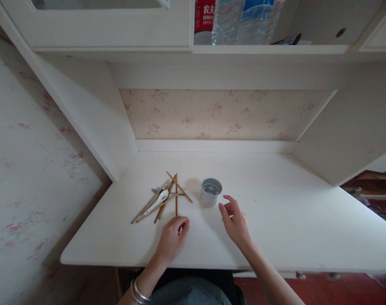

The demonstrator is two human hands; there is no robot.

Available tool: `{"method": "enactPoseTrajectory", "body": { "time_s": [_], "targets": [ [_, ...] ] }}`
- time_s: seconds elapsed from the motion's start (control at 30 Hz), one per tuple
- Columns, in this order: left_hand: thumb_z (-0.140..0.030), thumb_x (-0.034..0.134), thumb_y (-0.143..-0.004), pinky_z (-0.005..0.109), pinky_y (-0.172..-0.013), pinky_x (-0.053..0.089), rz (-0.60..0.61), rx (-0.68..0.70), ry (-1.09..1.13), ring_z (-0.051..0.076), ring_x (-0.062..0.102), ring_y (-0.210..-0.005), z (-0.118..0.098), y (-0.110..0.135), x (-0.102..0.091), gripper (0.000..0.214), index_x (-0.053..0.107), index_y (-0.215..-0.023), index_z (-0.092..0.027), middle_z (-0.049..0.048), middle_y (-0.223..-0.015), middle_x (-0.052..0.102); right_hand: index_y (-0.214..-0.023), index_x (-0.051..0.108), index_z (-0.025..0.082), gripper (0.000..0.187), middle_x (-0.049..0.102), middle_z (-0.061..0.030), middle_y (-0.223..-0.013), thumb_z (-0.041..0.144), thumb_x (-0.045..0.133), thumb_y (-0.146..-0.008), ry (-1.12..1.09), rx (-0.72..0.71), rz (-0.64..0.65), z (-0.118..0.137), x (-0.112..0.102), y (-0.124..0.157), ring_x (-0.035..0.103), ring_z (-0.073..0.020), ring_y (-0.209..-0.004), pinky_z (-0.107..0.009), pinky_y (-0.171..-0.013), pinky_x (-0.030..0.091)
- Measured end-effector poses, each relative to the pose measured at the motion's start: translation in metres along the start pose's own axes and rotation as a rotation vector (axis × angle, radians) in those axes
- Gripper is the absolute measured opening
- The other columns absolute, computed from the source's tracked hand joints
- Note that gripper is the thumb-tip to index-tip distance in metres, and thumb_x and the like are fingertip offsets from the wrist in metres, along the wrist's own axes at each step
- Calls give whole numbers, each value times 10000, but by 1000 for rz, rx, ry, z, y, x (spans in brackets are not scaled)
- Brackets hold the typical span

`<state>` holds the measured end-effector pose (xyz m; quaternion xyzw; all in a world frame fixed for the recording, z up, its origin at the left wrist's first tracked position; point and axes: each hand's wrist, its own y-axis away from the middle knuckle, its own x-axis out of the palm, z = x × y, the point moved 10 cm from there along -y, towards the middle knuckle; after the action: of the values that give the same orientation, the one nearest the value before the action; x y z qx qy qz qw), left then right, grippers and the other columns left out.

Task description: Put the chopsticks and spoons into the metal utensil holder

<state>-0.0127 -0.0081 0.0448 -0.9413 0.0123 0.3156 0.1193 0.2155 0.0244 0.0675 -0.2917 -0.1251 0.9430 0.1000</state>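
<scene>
A loose pile of wooden chopsticks point(176, 199) lies on the white desk, crossing one another at different angles. Among them rest a white ceramic spoon point(158, 201) and a metal spoon point(155, 190), partly covered. To the right of the pile stands an upright grey cup-shaped holder point(209, 200) with small holes in its bottom. My left hand point(173, 238) is loosely curled at the near end of a chopstick, with nothing visible in its fingers. Just right of the holder, my right hand point(235, 220) has its thumb and fingers apart, not touching it.
White side panels point(91, 114) and a floral back wall point(212, 114) enclose the desk point(275, 220). Overhead, a shelf point(269, 49) carries plastic bottles point(227, 23) and a red-labelled one point(204, 21). The desk's front edge runs close to my body.
</scene>
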Motion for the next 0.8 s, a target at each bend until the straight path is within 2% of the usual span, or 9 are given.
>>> {"method": "enactPoseTrajectory", "body": {
  "time_s": [0.17, 0.27, 0.4, 0.47, 0.53, 0.6, 0.67, 0.73, 0.8],
  "targets": [
    [-296, 432, -951, 294, -739, 514, -106, 95, -180, 180, 642, -816, 1, -1, -21, 252, 663, -931, -197, 63, -876, 688, -1060, 551, 218, 367, 515, 58, -543, 542, 472, -906, -180, 181, -32, -42, 9, 29, 516, -158, -496, -258, -488, 404],
    [-271, 430, -947, 349, -831, 502, -138, 187, -402, 207, 638, -883, 0, -14, -42, 239, 660, -921, -208, 62, -898, 686, -1034, 566, 220, 363, 517, 48, -557, 547, 482, -902, -208, 203, -17, -50, 11, 35, 518, -165, -523, -266, -506, 404],
    [-273, 485, -914, 412, -864, 474, -185, 180, -747, 264, 602, -930, 7, -43, -70, 228, 658, -1036, -186, 96, -981, 685, -1052, 550, 226, 354, 534, 39, -620, 539, 496, -894, -232, 216, 16, -50, 16, 32, 503, -160, -523, -265, -487, 395],
    [-272, 510, -892, 415, -818, 476, -141, 176, -863, 284, 588, -935, 13, -55, -71, 242, 666, -1060, -196, 105, -1001, 680, -1106, 521, 228, 371, 586, 11, -736, 530, 498, -893, -241, 224, 21, -49, 21, 29, 522, -159, -545, -274, -493, 422],
    [-258, 516, -880, 406, -780, 477, -81, 186, -915, 296, 579, -951, 18, -62, -65, 232, 687, -1029, -213, 107, -1009, 678, -1171, 482, 227, 421, 624, -44, -923, 520, 535, -873, -229, 203, -14, -47, 22, 22, 596, -186, -679, -306, -572, 492],
    [-239, 509, -877, 400, -759, 475, -37, 196, -929, 300, 578, -952, 22, -65, -58, 226, 707, -983, -223, 107, -999, 679, -1249, 437, 225, 538, 590, -107, -1149, 505, 613, -824, -191, 142, -65, -42, 22, 12, 618, -246, -954, -377, -757, 535],
    [-224, 493, -880, 397, -746, 474, -20, 199, -926, 299, 582, -937, 24, -66, -54, 234, 716, -950, -224, 110, -969, 684, -1333, 381, 234, 698, 508, -137, -1313, 485, 692, -761, -156, 85, -74, -37, 27, -1, 535, -291, -1172, -449, -929, 489],
    [-223, 483, -883, 397, -742, 475, -25, 194, -908, 298, 589, -926, 25, -68, -53, 237, 718, -916, -215, 113, -935, 689, -1385, 334, 249, 808, 479, -135, -1364, 468, 736, -718, -139, 67, -41, -34, 37, -16, 493, -304, -1238, -482, -1001, 440],
    [-229, 484, -886, 397, -758, 480, -41, 184, -863, 288, 601, -903, 23, -72, -55, 234, 717, -879, -207, 109, -903, 695, -1381, 348, 246, 821, 516, -130, -1332, 451, 754, -697, -127, 69, -18, -31, 45, -30, 511, -308, -1222, -488, -1008, 429]
  ]
}}
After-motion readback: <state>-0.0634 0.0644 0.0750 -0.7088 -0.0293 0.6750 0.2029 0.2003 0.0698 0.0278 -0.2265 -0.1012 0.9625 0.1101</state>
